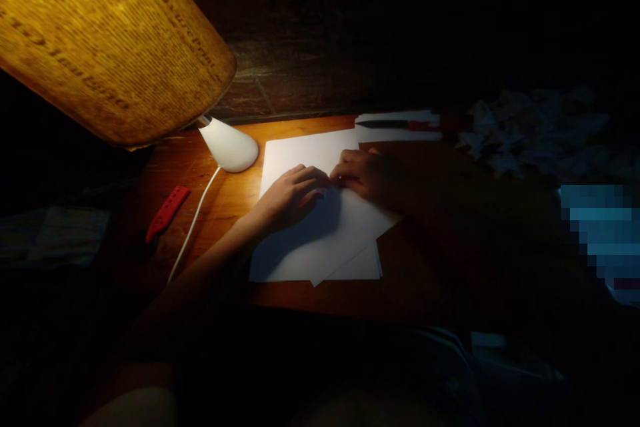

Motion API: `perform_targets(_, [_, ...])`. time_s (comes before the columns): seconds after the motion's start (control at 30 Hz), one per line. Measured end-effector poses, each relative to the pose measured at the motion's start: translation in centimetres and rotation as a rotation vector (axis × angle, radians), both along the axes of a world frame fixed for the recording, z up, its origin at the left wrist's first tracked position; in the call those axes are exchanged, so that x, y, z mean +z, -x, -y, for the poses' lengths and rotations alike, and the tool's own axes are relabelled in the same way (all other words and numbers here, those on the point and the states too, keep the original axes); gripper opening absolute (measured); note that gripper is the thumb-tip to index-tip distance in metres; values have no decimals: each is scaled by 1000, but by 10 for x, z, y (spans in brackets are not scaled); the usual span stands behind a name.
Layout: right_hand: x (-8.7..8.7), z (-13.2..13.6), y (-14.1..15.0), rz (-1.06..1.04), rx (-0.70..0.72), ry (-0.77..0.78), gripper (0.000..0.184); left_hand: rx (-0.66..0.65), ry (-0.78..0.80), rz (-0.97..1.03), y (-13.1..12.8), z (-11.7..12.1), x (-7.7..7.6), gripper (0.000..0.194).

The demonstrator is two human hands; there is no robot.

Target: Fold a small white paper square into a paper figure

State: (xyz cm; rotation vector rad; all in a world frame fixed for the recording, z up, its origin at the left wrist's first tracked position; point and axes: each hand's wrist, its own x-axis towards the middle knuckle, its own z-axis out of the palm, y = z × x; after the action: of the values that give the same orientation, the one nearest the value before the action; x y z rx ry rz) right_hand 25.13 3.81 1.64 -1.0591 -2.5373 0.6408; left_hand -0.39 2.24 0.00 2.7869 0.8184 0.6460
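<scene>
White paper (357,233) lies beneath the left hand (300,190) and right hand (363,170), whose curled fingertips come together over it, probably to steady one small spot; whether they pinch it, I cannot tell. The sheets overlap askew, perhaps angled to suit the fingers. Nearby, a lamp (230,147) tilts over the wooden counter (225,203), throwing light there. Farther out, a dark-bladed knife (383,125) rests on smaller sheets (400,136), seemingly kept within reach.
</scene>
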Motion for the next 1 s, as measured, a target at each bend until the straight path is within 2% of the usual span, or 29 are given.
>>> perform_targets(0.23, [-5, -5, -3, -38, 38, -22, 16, -1, 15, -3, -1, 0, 0, 22])
perform_targets(0.47, [-8, -4, -6, -75, 27, -44, 5, 9, 41, -6, 1, -1, -2, 31])
perform_targets(0.8, [-11, -5, -9, -131, 41, -47, 6, -8, 26, -21, 1, -2, -3, 32])
perform_targets(1.0, [-20, -11, -10, -298, -6, 10, 10, -6, 30, -15, 1, -2, -2, 28])
